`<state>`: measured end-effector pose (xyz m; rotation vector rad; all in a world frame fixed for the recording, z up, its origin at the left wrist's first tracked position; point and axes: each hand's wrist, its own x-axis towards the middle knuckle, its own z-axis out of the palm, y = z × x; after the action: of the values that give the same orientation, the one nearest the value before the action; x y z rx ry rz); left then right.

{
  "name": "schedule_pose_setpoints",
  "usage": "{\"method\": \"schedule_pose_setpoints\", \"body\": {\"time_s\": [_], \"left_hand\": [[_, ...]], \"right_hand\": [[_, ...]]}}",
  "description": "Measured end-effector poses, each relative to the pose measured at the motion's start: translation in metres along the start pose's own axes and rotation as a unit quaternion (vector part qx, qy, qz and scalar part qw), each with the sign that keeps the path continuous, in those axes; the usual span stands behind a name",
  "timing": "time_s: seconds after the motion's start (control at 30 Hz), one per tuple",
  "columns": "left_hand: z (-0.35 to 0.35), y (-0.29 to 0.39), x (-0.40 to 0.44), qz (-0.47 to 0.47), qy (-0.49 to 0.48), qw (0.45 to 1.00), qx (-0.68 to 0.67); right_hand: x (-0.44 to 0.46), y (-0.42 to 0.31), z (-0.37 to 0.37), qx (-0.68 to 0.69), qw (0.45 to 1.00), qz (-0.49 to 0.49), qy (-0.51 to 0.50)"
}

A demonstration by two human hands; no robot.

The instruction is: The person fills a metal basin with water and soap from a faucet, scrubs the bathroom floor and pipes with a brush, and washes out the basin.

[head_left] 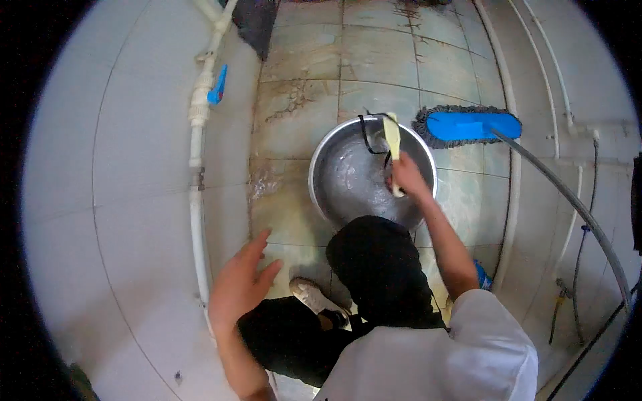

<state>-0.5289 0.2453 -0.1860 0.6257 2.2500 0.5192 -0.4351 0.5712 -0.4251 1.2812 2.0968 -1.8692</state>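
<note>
My right hand point(406, 175) is closed round the handle of a pale yellow brush point(392, 136), held over the right side of a round metal basin point(315, 175). Water stands in the basin, and a black strap point(366, 137) hangs over its far rim. Part of the strap runs beside the brush; where it leads under my right hand is hidden. My left hand point(247, 277) is raised at the lower left, fingers apart, holding nothing, away from the basin.
A blue mop head point(461, 125) with grey fringe lies right of the basin, its pole point(575, 200) slanting toward the lower right. A white pipe point(196, 234) with a blue valve handle point(217, 87) runs along the left wall. My shoe point(311, 296) is below the basin.
</note>
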Motion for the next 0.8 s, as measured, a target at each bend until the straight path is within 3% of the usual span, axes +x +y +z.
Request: {"method": "schedule_pose_setpoints", "body": {"time_s": [0.03,0.07,0.1,0.13,0.17,0.3,0.37,0.43,0.47,0.53,0.57,0.63,0.7,0.73,0.8], "left_hand": [[0.0,0.002,0.006,0.024,0.0,0.999,0.034],[0.0,0.003,0.012,0.031,-0.001,0.999,0.036],[0.001,0.005,0.02,0.028,-0.018,0.999,0.04],[0.002,0.005,0.026,0.026,-0.037,0.998,0.043],[0.004,0.001,0.032,0.034,-0.039,0.998,0.046],[0.012,-0.023,0.062,0.103,-0.038,0.992,0.061],[0.01,-0.022,0.076,0.131,-0.027,0.989,0.061],[0.007,-0.017,0.091,0.07,-0.091,0.992,0.047],[0.008,-0.018,0.099,0.071,-0.088,0.992,0.049],[0.018,-0.026,0.118,0.12,-0.072,0.989,0.036],[0.022,-0.026,0.128,0.116,-0.072,0.99,0.037],[0.036,-0.018,0.152,0.049,-0.086,0.985,0.141],[0.073,-0.028,0.185,-0.058,-0.042,0.996,0.053],[0.091,-0.038,0.194,-0.062,-0.049,0.995,0.058],[0.13,-0.078,0.226,-0.107,-0.119,0.987,0.029]], "right_hand": [[0.007,0.002,-0.02,0.013,1.0,-0.003,-0.015],[0.012,-0.008,-0.036,-0.067,0.99,-0.118,0.03],[0.008,-0.014,-0.058,-0.211,0.95,-0.191,0.128],[0.007,-0.028,-0.082,-0.3,0.931,-0.154,0.141],[0.009,-0.025,-0.107,-0.413,0.858,-0.24,0.191],[-0.019,-0.042,-0.181,-0.497,0.818,-0.117,0.266],[-0.026,-0.008,-0.215,-0.508,0.817,-0.08,0.261],[-0.025,0.058,-0.243,-0.518,0.823,-0.018,0.234],[-0.024,0.099,-0.248,-0.515,0.829,0.008,0.217],[-0.038,0.156,-0.233,-0.385,0.889,0.078,0.235],[-0.039,0.201,-0.229,-0.416,0.875,0.088,0.231],[-0.05,0.237,-0.216,-0.449,0.86,0.095,0.225],[-0.061,0.242,-0.189,-0.458,0.827,0.208,0.25],[-0.056,0.238,-0.175,-0.46,0.829,0.206,0.244],[-0.039,0.217,-0.137,-0.288,0.872,0.007,0.396]]}}
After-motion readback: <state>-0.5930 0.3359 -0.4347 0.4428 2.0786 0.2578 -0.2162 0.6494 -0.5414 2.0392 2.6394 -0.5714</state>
